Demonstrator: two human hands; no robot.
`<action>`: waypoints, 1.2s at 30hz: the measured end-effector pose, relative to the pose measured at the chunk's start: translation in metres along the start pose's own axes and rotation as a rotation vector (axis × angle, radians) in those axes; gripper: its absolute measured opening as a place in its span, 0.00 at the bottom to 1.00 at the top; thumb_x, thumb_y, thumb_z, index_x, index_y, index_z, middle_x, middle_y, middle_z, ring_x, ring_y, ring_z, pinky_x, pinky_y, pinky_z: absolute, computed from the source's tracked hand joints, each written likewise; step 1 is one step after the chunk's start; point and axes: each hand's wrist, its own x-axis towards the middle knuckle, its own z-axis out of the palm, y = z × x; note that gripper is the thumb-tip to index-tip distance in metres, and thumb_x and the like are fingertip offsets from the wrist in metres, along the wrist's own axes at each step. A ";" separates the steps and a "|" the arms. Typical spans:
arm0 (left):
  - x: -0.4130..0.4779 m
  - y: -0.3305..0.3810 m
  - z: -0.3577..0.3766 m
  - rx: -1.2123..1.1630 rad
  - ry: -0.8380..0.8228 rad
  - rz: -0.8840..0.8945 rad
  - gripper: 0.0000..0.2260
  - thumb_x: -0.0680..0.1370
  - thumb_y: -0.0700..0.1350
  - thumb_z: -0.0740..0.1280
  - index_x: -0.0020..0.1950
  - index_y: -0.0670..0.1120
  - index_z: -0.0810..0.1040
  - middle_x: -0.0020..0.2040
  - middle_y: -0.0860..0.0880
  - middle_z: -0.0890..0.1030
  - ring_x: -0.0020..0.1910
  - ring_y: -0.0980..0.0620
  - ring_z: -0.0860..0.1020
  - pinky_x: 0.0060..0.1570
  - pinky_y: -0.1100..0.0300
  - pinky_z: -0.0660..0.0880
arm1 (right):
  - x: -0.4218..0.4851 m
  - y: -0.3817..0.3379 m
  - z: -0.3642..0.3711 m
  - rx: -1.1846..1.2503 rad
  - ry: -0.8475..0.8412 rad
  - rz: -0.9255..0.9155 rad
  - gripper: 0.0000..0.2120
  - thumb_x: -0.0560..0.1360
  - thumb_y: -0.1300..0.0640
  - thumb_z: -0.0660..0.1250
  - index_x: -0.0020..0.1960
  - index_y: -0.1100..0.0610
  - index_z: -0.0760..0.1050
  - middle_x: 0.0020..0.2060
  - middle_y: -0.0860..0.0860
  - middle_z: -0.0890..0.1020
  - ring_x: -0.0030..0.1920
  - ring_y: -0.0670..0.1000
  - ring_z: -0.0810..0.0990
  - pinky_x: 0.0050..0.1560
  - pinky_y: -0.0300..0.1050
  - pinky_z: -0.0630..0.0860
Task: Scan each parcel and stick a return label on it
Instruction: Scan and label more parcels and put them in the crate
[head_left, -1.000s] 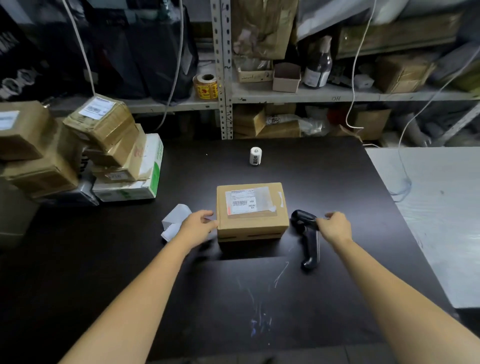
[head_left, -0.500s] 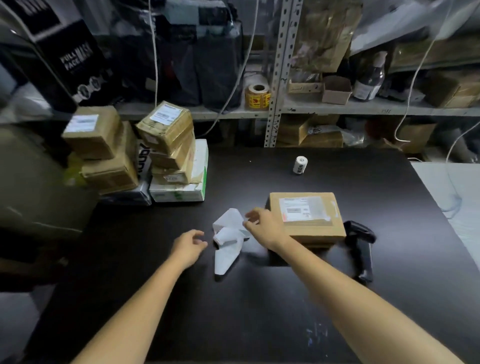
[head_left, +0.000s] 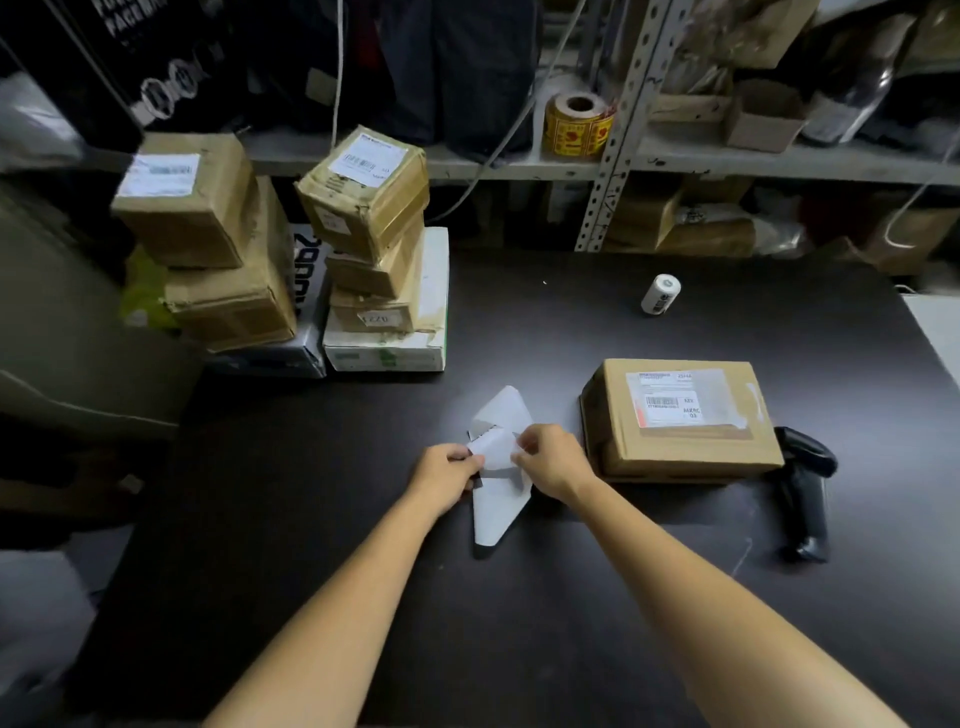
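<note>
A white strip of labels lies curled on the black table in front of me. My left hand pinches its left edge and my right hand pinches its right side, both just above the table. To the right lies a flat cardboard parcel with a shipping label on top. The black barcode scanner lies on the table to the right of the parcel, with neither hand on it.
Several taped cardboard parcels are stacked on white boxes at the table's back left. A small white roll stands at the back. A yellow tape roll sits on the metal shelf behind.
My right hand let go of the scanner and crossed over to the label strip. My left hand left the parcel's side and joined it; both now pinch the strip. My view turned left.
</note>
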 end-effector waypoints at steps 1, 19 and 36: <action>0.000 -0.001 0.000 -0.041 0.006 -0.011 0.05 0.78 0.43 0.68 0.47 0.42 0.81 0.41 0.45 0.81 0.34 0.54 0.78 0.27 0.70 0.71 | -0.001 0.000 0.001 0.020 0.002 -0.021 0.03 0.77 0.54 0.68 0.49 0.53 0.77 0.45 0.50 0.81 0.47 0.53 0.79 0.47 0.42 0.72; -0.013 0.000 0.005 -0.176 0.034 0.105 0.06 0.76 0.39 0.71 0.51 0.46 0.80 0.47 0.48 0.80 0.46 0.54 0.76 0.46 0.66 0.72 | -0.024 0.000 -0.028 -0.036 0.057 -0.113 0.10 0.70 0.51 0.75 0.46 0.51 0.76 0.40 0.44 0.79 0.40 0.47 0.78 0.39 0.40 0.70; -0.025 0.002 0.005 -0.166 0.003 0.235 0.05 0.75 0.36 0.72 0.50 0.42 0.82 0.48 0.49 0.83 0.46 0.54 0.78 0.49 0.70 0.73 | -0.033 -0.016 -0.010 -0.144 0.125 -0.401 0.10 0.78 0.48 0.67 0.54 0.50 0.84 0.50 0.48 0.83 0.49 0.48 0.81 0.50 0.47 0.77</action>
